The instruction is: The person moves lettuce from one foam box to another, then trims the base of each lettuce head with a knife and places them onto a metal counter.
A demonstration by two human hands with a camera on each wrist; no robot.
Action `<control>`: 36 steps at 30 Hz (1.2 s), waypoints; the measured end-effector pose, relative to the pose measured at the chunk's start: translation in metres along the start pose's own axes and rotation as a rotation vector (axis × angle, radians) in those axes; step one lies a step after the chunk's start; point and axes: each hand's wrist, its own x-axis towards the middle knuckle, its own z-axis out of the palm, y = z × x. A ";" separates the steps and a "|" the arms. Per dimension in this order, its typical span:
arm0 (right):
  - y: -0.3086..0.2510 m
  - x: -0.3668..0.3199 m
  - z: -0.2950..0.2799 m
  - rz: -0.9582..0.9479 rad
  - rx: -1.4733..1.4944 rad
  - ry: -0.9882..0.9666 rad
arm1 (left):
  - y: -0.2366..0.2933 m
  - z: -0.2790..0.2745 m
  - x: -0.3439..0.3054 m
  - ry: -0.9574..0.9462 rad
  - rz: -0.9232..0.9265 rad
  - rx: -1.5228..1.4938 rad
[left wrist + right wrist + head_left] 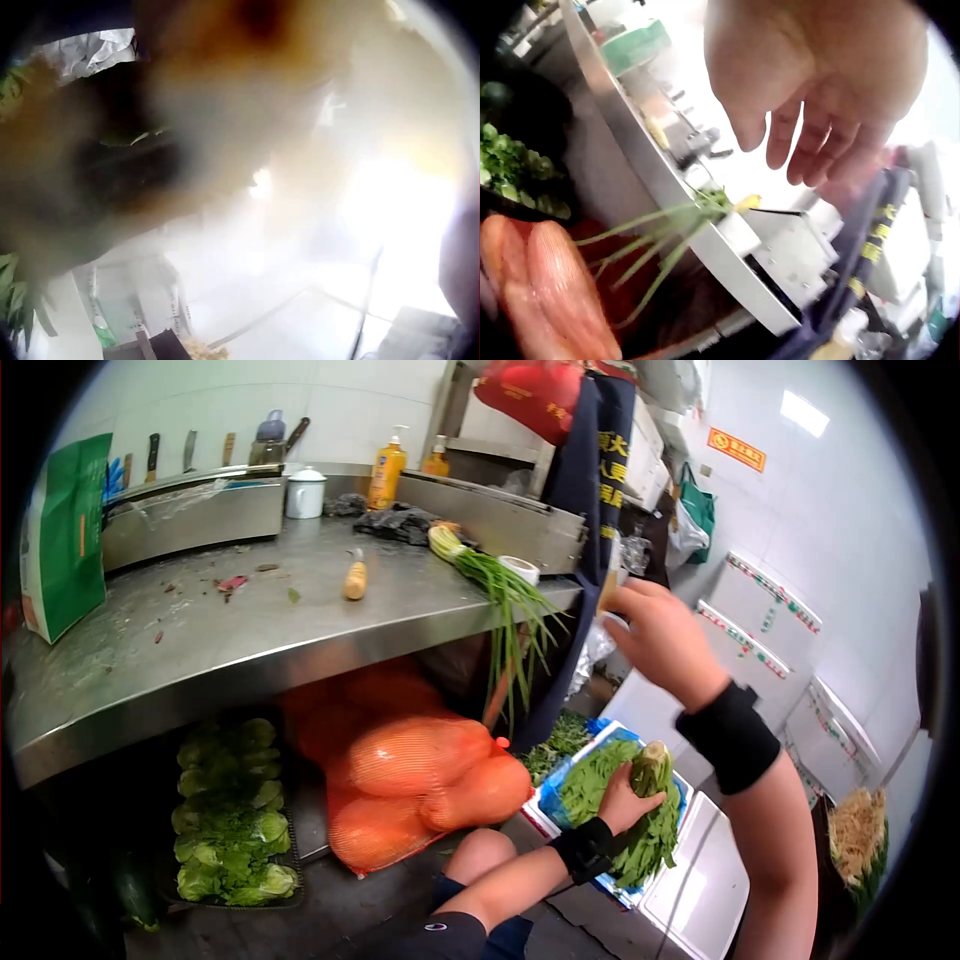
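Note:
In the head view, my left hand grips a bunch of leafy greens near its pale stem end, with the leaves trailing down. The bunch is over an open white foam box lined with blue plastic, where more leafy greens lie. My right hand is raised beside a dark blue hanging cloth with yellow lettering. Its fingers hang loosely with nothing between them in the right wrist view. The left wrist view is mostly blurred close up, and the greens' held part is hidden there.
A steel counter bears scallions drooping over its edge, a wooden-handled tool and a lidded white mug. Below stand orange mesh sacks and a black crate of green vegetables. A white lid lies beside the foam box.

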 end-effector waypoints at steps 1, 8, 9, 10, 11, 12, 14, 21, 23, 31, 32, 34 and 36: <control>-0.023 0.026 0.019 -0.054 0.071 0.008 | -0.008 0.006 0.002 0.112 0.059 -0.137; -0.157 0.153 0.138 -0.416 0.276 0.155 | -0.067 0.026 0.014 0.076 -0.095 -0.722; -0.169 0.167 0.151 -0.296 0.293 0.064 | -0.067 0.022 0.013 0.065 -0.104 -0.693; -0.177 0.176 0.146 -0.172 0.311 -0.033 | -0.065 0.018 0.011 0.057 -0.111 -0.658; -0.177 0.176 0.142 -0.098 0.355 -0.057 | -0.065 0.015 0.009 0.040 -0.113 -0.627; -0.172 0.178 0.145 -0.055 0.432 -0.047 | -0.063 0.012 0.007 0.024 -0.108 -0.590; -0.156 0.172 0.138 -0.060 0.422 -0.093 | -0.058 0.006 0.004 -0.007 -0.097 -0.515; -0.052 -0.007 0.026 0.359 0.778 0.307 | -0.008 -0.038 -0.009 -0.023 0.377 0.050; -0.040 -0.089 -0.006 0.586 0.880 0.304 | 0.017 -0.052 -0.009 -0.053 0.357 0.315; -0.045 -0.325 0.006 1.054 0.510 0.369 | 0.076 -0.033 0.015 -0.084 0.611 0.713; -0.048 -0.338 0.012 1.015 0.384 0.345 | 0.080 -0.028 0.013 -0.096 0.628 0.757; -0.055 -0.353 0.018 1.034 0.306 0.344 | 0.085 -0.014 0.008 -0.108 0.669 0.786; -0.056 -0.363 0.025 1.053 0.253 0.346 | 0.088 -0.002 0.001 -0.161 0.627 0.866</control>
